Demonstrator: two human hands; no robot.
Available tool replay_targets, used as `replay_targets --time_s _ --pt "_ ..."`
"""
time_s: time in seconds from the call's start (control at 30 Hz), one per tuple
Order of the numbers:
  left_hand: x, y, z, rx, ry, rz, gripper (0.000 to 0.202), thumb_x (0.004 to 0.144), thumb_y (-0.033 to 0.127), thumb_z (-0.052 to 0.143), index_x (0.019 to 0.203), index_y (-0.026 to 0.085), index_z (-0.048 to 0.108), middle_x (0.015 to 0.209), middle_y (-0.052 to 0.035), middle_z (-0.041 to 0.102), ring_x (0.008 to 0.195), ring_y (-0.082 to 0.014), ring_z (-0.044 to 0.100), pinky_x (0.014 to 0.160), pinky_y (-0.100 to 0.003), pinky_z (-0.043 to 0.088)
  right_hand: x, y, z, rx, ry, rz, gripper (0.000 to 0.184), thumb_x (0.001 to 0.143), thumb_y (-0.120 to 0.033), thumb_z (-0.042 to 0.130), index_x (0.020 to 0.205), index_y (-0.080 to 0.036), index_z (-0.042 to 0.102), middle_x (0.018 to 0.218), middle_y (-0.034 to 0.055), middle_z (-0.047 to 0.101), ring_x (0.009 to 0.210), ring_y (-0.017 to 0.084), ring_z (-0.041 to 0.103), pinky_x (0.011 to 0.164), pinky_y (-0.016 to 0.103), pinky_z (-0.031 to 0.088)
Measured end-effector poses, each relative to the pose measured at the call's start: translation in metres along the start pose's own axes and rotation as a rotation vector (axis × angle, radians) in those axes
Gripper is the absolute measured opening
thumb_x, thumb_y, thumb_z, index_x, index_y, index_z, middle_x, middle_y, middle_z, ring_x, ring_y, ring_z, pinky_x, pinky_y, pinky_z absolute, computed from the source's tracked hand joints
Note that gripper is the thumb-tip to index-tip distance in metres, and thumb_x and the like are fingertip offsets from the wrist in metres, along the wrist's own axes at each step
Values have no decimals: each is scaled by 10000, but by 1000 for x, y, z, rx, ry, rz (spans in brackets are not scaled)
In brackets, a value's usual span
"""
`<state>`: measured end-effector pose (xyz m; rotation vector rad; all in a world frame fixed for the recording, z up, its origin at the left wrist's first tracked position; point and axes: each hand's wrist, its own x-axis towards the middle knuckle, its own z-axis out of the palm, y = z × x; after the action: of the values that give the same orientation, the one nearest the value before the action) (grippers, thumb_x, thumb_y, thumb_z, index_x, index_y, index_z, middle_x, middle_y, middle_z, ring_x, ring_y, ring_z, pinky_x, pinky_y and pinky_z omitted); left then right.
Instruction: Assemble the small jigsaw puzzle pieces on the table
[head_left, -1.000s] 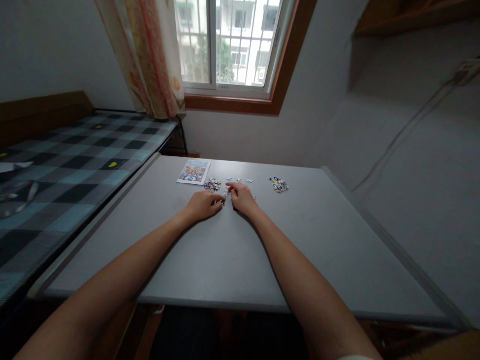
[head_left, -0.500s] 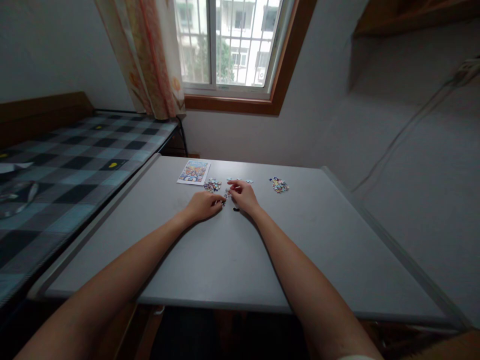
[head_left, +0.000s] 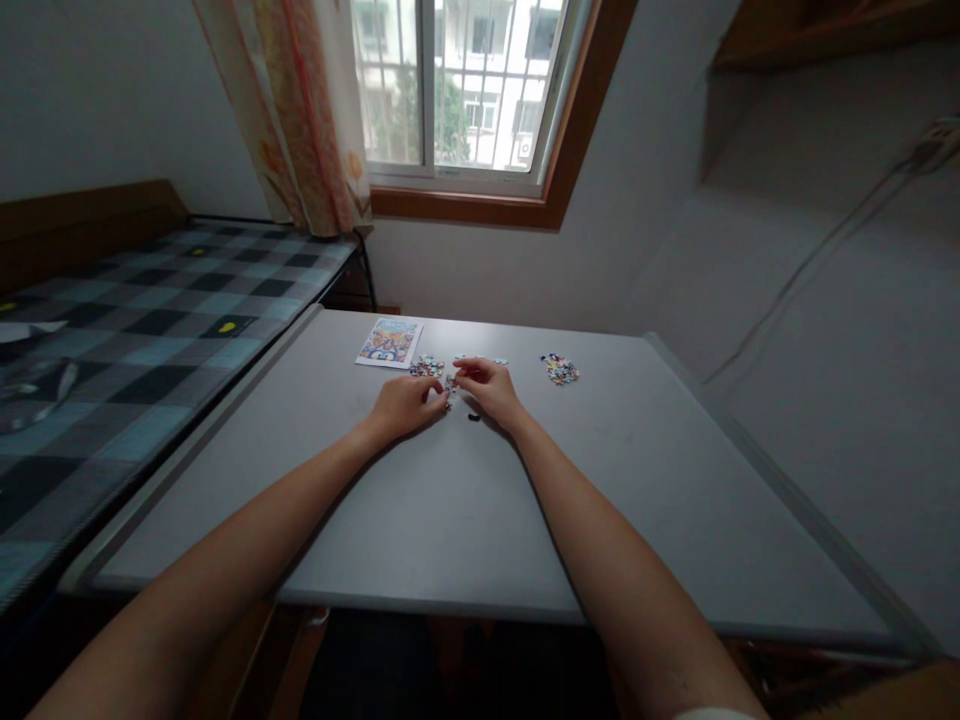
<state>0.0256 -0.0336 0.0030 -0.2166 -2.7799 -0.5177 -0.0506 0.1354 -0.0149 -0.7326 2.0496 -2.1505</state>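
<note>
Both my hands rest far out on a grey table (head_left: pixel 465 510), close together. My left hand (head_left: pixel 405 404) has its fingers curled and pinched by a small puzzle piece (head_left: pixel 449 383) between the hands. My right hand (head_left: pixel 489 388) is also pinched, its fingertips at that same piece. A heap of coloured puzzle pieces (head_left: pixel 426 367) lies just beyond my left hand. A second heap (head_left: pixel 559 369) lies to the right of my right hand. One dark piece (head_left: pixel 473 416) lies on the table by my right wrist. The printed puzzle picture card (head_left: pixel 388 342) lies at the far left.
A few loose pale pieces (head_left: pixel 487 360) sit in a row beyond the hands. A bed with a checked cover (head_left: pixel 142 330) runs along the table's left edge. A window (head_left: pixel 457 90) and curtain (head_left: pixel 300 120) are behind; a wall stands to the right.
My right hand slid a little away from the dark piece, which now lies uncovered by the wrist. Both hands shifted slightly forward; the fingertips stay together at the small piece.
</note>
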Motion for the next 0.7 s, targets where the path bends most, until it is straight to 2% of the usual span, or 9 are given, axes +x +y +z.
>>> replay_targets --time_s 0.4,0.7 --pt "1 -3 4 -5 32 1 348 865 473 513 835 207 736 591 -14 624 536 -137 500 561 -251 279 -1 0 -1 31 -7 16 306 601 -315 758 872 -179 721 768 6 653 726 125 590 758 309 486" --pt "1 -2 2 -32 19 1 328 857 452 523 888 209 741 595 -12 623 540 -139 504 558 -253 273 -1 -2 -1 38 -12 17 306 593 -302 759 868 -173 720 764 7 657 725 127 597 763 316 493"
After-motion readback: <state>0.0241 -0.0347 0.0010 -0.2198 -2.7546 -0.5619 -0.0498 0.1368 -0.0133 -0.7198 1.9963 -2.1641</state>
